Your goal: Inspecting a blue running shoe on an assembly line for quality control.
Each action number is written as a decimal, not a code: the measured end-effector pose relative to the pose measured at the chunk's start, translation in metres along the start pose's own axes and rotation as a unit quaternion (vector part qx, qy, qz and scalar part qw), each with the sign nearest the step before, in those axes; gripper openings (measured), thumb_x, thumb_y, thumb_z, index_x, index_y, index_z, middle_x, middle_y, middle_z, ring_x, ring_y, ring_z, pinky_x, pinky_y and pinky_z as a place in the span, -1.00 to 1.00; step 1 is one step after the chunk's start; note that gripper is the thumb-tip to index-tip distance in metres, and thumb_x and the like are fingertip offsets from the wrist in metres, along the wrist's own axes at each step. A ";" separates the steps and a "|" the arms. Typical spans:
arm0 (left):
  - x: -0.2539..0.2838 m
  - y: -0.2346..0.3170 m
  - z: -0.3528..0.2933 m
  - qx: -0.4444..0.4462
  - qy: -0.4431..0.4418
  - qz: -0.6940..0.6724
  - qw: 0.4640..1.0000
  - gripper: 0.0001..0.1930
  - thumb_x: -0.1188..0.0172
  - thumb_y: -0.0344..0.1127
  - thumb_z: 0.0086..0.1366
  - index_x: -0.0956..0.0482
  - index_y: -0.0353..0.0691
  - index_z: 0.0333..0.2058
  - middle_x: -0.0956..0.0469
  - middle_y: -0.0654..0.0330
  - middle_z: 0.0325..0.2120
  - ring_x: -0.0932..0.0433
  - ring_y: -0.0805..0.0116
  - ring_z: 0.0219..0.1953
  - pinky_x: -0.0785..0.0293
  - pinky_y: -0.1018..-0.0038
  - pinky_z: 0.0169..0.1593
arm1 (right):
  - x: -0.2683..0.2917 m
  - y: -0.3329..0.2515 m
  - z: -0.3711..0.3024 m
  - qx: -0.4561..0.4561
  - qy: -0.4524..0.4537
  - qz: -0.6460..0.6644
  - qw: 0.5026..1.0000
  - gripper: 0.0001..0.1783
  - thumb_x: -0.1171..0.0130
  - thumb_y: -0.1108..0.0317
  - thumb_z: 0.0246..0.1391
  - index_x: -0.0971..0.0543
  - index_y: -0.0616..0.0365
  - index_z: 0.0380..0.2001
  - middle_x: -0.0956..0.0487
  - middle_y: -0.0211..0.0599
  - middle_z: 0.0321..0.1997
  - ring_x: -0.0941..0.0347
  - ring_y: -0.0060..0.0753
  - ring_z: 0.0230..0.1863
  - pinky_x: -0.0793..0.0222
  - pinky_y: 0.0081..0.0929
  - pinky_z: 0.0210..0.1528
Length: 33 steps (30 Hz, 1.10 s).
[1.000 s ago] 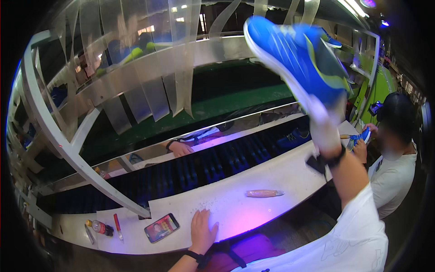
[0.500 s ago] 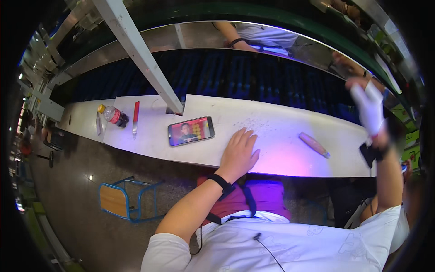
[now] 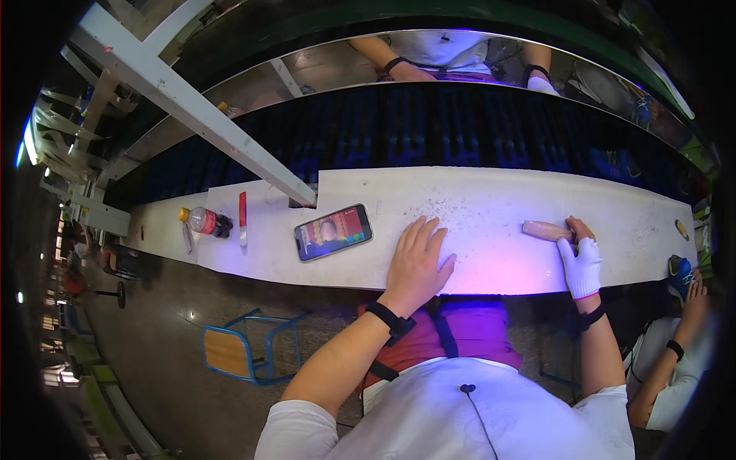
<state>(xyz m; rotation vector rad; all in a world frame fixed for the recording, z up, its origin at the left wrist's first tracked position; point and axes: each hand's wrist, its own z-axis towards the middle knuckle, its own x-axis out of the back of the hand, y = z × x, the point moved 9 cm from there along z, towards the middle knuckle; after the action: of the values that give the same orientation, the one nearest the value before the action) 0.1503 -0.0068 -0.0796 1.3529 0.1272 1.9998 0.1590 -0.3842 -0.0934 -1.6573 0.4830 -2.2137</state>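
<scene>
Right hand [image 3: 583, 261], raised earlier, now down at pinkish tool [image 3: 543, 230], fingers around its end; can't tell if clamped. Left hand [image 3: 416, 264] still open, flat on table [image 3: 483, 203], hands apart.

tool [image 3: 543, 229] partly hidden, left sleeve [image 3: 295, 435] cropped

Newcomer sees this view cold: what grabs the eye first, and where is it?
Probably the purple-pink glow near the front edge of the white tabletop, between the person's hands. Next, the right hand, part-gloved in white with bare fingers showing, at the right end of a pale, handle-shaped tool. The lit phone also stands out, left of the bare left hand lying on the tabletop.
</scene>
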 end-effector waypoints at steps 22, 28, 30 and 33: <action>0.001 -0.001 -0.001 0.011 0.006 0.003 1.000 -0.43 -0.52 -0.18 0.26 -0.60 -0.31 0.17 -0.55 -0.12 0.25 -0.43 -0.27 0.39 -0.36 -0.08 0.45 | 0.001 -0.066 -0.004 0.222 0.006 -0.095 0.970 -0.39 -0.25 0.54 0.22 -0.53 0.20 0.35 -0.59 0.09 0.34 -0.48 0.25 0.38 -0.37 0.02 0.48; -0.002 -0.001 -0.001 0.016 -0.004 0.007 1.000 -0.44 -0.50 -0.18 0.28 -0.60 -0.33 0.17 -0.55 -0.12 0.25 -0.43 -0.25 0.39 -0.35 -0.07 0.46 | -0.011 -0.059 -0.001 0.121 -0.010 -0.047 0.991 -0.44 -0.26 0.53 0.24 -0.57 0.19 0.33 -0.63 0.06 0.25 -0.51 0.22 0.30 -0.43 0.03 0.39; -0.002 -0.001 0.000 0.011 -0.004 0.007 1.000 -0.44 -0.50 -0.18 0.28 -0.60 -0.33 0.16 -0.55 -0.12 0.25 -0.43 -0.24 0.39 -0.35 -0.07 0.47 | -0.008 -0.052 -0.004 0.109 0.028 -0.050 0.992 -0.49 -0.24 0.53 0.28 -0.59 0.20 0.30 -0.64 0.06 0.21 -0.52 0.21 0.25 -0.45 0.02 0.35; -0.003 0.000 0.000 0.007 -0.005 0.011 1.000 -0.45 -0.49 -0.18 0.29 -0.60 -0.34 0.16 -0.55 -0.11 0.26 -0.44 -0.24 0.39 -0.34 -0.07 0.47 | -0.007 -0.037 -0.007 0.069 0.063 -0.073 0.993 -0.51 -0.22 0.53 0.30 -0.58 0.21 0.29 -0.63 0.10 0.22 -0.52 0.23 0.26 -0.45 0.02 0.35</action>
<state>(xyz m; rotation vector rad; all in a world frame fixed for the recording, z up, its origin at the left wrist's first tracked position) 0.1510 -0.0081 -0.0816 1.3787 0.1239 2.0133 0.1521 -0.3476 -0.0836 -1.5334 0.2384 -2.4088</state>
